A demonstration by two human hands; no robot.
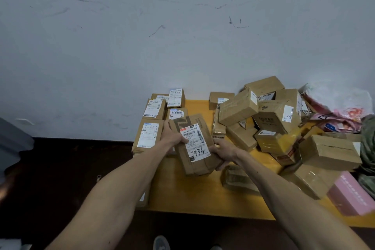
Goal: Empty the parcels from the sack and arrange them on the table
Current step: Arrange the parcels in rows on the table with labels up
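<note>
Grey shoe toe (161, 242) pokes in at the bottom edge, on a dark, nearly black floor (60, 168). From there two bare forearms reach out over the yellow-orange wooden table (192, 193), which stands against a pale grey-white wall (142, 26) scored with dark scuffs and scratches. The left hand (172, 135) and right hand (223, 151) hold a flat brown cardboard parcel (194, 144) between them, tilted, above the table's left-middle; its white label faces up and bears handwritten digits. The left hand's fingers curl over the far-left edge, and the right hand grips the near-right edge. Just beside it, along the table's left end, labelled brown boxes (149, 135) lie flat in tidy rows. On the right a loose heap of brown cartons (274, 115) leans every which way, with a pink rectangular box (351, 193) at its near edge and crumpled pink-and-white plastic (345, 105) behind it.
</note>
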